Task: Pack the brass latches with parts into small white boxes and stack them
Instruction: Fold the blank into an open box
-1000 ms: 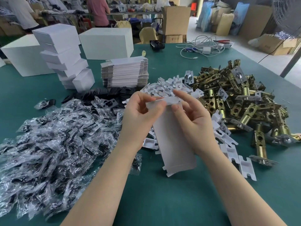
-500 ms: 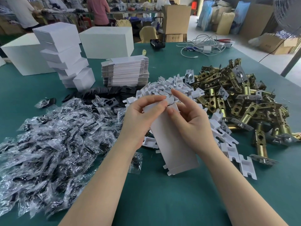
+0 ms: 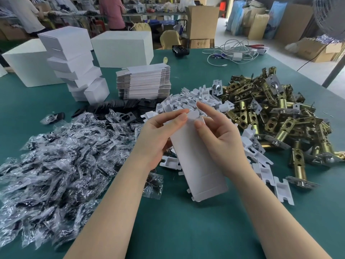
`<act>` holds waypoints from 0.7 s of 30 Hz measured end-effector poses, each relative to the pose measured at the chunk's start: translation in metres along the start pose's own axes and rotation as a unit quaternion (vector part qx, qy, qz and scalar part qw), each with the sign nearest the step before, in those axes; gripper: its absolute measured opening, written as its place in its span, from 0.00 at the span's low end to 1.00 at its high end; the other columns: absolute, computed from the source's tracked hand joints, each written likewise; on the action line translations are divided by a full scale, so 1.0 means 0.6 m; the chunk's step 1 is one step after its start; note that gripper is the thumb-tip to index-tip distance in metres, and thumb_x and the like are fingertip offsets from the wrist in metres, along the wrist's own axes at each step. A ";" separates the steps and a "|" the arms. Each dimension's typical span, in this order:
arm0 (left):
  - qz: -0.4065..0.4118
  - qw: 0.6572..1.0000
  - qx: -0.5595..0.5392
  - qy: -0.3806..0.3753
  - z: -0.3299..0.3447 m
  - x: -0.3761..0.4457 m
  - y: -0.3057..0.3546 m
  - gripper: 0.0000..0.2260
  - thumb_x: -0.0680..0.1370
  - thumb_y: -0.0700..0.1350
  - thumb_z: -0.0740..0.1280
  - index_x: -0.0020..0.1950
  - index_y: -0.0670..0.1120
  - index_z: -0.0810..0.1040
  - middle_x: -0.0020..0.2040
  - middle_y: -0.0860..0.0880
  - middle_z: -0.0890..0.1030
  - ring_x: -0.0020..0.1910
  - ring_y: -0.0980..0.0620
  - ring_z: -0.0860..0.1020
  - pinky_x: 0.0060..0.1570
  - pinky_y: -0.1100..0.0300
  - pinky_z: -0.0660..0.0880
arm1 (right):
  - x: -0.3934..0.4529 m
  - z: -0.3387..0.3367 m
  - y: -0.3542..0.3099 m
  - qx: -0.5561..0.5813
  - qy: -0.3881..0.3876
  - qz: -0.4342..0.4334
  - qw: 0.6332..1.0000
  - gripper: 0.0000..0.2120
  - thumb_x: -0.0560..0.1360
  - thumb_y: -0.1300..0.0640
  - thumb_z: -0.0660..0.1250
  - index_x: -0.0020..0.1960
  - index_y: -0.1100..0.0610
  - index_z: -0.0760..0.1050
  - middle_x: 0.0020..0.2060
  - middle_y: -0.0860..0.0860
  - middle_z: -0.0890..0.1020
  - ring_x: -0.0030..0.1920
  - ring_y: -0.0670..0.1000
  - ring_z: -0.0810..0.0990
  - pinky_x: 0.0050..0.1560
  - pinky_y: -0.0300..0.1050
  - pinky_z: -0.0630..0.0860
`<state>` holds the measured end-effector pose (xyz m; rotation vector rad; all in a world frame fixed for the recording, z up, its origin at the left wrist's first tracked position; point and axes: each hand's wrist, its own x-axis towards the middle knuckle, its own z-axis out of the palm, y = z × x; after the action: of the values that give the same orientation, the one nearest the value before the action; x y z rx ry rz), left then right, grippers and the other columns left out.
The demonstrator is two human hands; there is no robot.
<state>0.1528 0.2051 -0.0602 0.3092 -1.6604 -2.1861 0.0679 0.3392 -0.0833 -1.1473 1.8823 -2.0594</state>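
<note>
Since earlier frame, flat white cardboard box blank [image 3: 197, 157] opened slightly into sleeve, top flap raised between fingertips. Blank pinched by left hand [image 3: 158, 135] and right hand [image 3: 220, 135]. Forming underway; brass latches [image 3: 270, 116] untouched beyond right fingers.

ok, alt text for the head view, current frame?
Both hands, left and right, hold a flat white box blank over a green table, between bagged parts and a pile of brass latches. Finished white boxes are stacked behind.
</note>
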 end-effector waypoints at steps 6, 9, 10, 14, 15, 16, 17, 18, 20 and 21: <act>-0.030 0.999 -0.012 -0.008 -0.005 0.005 -0.003 0.11 0.66 0.51 0.75 0.47 0.54 0.88 0.43 0.52 0.86 0.40 0.55 0.82 0.39 0.61 0.79 | 0.000 -0.001 -0.004 -0.015 -0.006 0.007 1.000 0.17 0.80 0.57 0.65 0.65 0.41 0.73 0.41 0.65 0.79 0.37 0.50 0.71 0.38 0.40 0.69; -0.046 0.999 -0.020 0.011 -0.007 0.007 -0.006 0.12 0.65 0.51 0.75 0.47 0.53 0.88 0.45 0.51 0.86 0.41 0.54 0.83 0.38 0.59 0.80 | 0.000 -0.001 0.000 -0.024 -0.018 0.009 1.000 0.18 0.81 0.59 0.64 0.69 0.47 0.72 0.31 0.47 0.78 0.31 0.41 0.68 0.35 0.32 0.66; -0.047 0.999 -0.018 0.013 -0.008 0.008 -0.007 0.12 0.64 0.51 0.76 0.47 0.53 0.88 0.45 0.50 0.86 0.40 0.54 0.83 0.37 0.59 0.80 | 0.000 -0.002 0.002 -0.026 -0.021 0.013 0.999 0.18 0.81 0.60 0.64 0.70 0.50 0.72 0.32 0.40 0.79 0.30 0.39 0.71 0.35 0.29 0.66; -0.041 0.999 -0.003 0.011 -0.007 0.009 -0.012 0.13 0.62 0.52 0.77 0.46 0.54 0.88 0.44 0.51 0.86 0.40 0.55 0.82 0.37 0.59 0.80 | 0.001 -0.004 0.006 -0.033 -0.018 0.027 0.999 0.18 0.81 0.59 0.64 0.70 0.52 0.73 0.33 0.41 0.78 0.32 0.40 0.69 0.35 0.31 0.67; -0.039 0.999 0.001 0.010 -0.007 0.009 -0.012 0.13 0.62 0.52 0.77 0.46 0.54 0.88 0.44 0.52 0.86 0.40 0.55 0.82 0.36 0.59 0.79 | 0.001 -0.005 0.005 -0.034 -0.016 0.031 0.999 0.17 0.81 0.59 0.64 0.69 0.52 0.73 0.33 0.43 0.78 0.32 0.41 0.69 0.35 0.32 0.66; -0.035 0.999 0.005 0.010 -0.007 0.010 -0.013 0.12 0.63 0.52 0.76 0.46 0.54 0.88 0.44 0.52 0.86 0.39 0.56 0.82 0.36 0.60 0.79 | 0.001 -0.005 0.004 -0.036 -0.014 0.035 0.999 0.17 0.81 0.58 0.64 0.69 0.51 0.74 0.33 0.44 0.79 0.31 0.40 0.69 0.34 0.32 0.66; -0.029 0.999 0.011 0.012 -0.008 0.010 -0.013 0.11 0.64 0.52 0.76 0.46 0.55 0.88 0.44 0.52 0.86 0.39 0.57 0.82 0.35 0.61 0.79 | 0.002 -0.004 0.003 -0.036 -0.013 0.039 0.998 0.16 0.81 0.58 0.64 0.68 0.51 0.74 0.33 0.44 0.79 0.31 0.40 0.69 0.34 0.31 0.66; -0.021 1.000 0.018 0.013 -0.008 0.010 -0.015 0.10 0.65 0.52 0.76 0.46 0.55 0.88 0.44 0.53 0.86 0.39 0.57 0.82 0.35 0.62 0.78 | 0.002 -0.004 0.003 -0.036 -0.011 0.044 0.998 0.16 0.81 0.58 0.64 0.68 0.51 0.74 0.33 0.45 0.80 0.31 0.39 0.70 0.34 0.31 0.67; -0.005 1.000 0.028 0.012 -0.008 0.011 -0.018 0.10 0.67 0.52 0.75 0.46 0.55 0.88 0.43 0.53 0.86 0.40 0.58 0.82 0.35 0.64 0.77 | 0.002 -0.004 0.004 -0.038 -0.010 0.054 0.998 0.16 0.81 0.57 0.64 0.67 0.49 0.75 0.35 0.51 0.82 0.32 0.41 0.71 0.33 0.32 0.68; -0.002 0.999 0.035 0.009 -0.008 0.011 -0.019 0.09 0.68 0.52 0.75 0.47 0.55 0.88 0.44 0.54 0.86 0.40 0.59 0.82 0.35 0.64 0.77 | 0.002 -0.005 0.004 -0.043 -0.010 0.057 0.997 0.15 0.81 0.57 0.64 0.67 0.47 0.75 0.37 0.56 0.83 0.32 0.44 0.72 0.33 0.34 0.68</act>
<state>0.1469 0.2010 -0.0721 0.3515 -1.7290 -2.1256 0.0642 0.3406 -0.0847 -1.0477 1.9959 -1.9168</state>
